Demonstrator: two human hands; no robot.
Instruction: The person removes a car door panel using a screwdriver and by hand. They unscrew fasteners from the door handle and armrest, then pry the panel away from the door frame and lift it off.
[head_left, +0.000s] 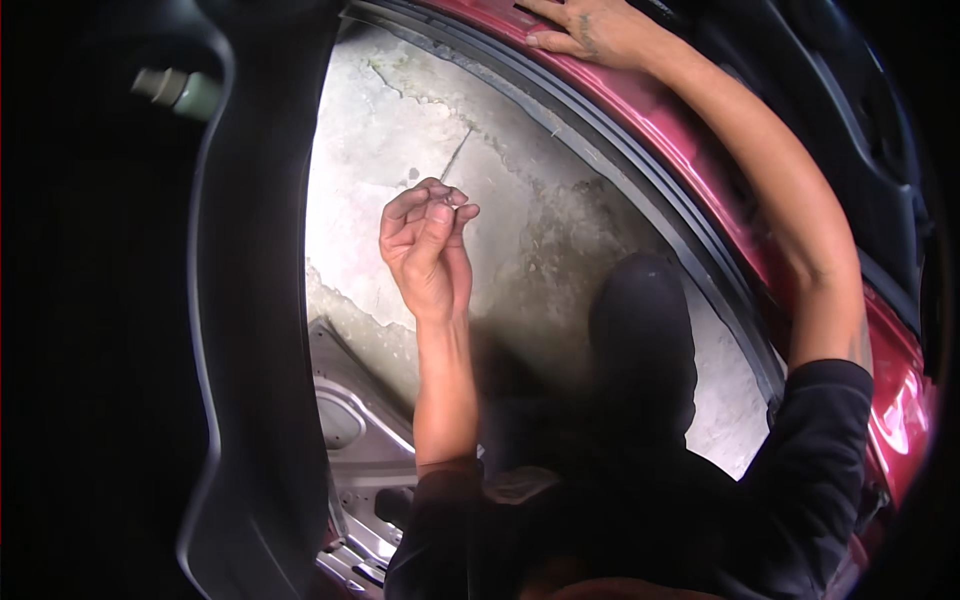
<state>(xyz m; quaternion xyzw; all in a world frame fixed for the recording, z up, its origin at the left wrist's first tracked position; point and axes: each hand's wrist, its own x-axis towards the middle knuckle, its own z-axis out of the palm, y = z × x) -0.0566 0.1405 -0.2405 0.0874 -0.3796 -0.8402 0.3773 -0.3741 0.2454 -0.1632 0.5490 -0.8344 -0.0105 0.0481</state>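
Note:
My left hand (428,245) is raised over the concrete floor, its thumb and fingers closed in a pinch. A thin, dark, needle-like rod (457,155) sticks up and to the right from the fingertips. The end inside the pinch is hidden, so its kind cannot be told. At the top, my right hand (590,32) lies on the glossy red car body panel (640,95) with its fingers stretched out and apart. That arm reaches up along the panel on the right.
Dark rubber-like trim (625,150) curves along the red panel's inner edge. A broad black panel (260,300) stands on the left, with a pale green bottle (198,95) beyond it. Bare metal door structure (365,445) shows lower left. Stained, cracked concrete (400,120) lies below.

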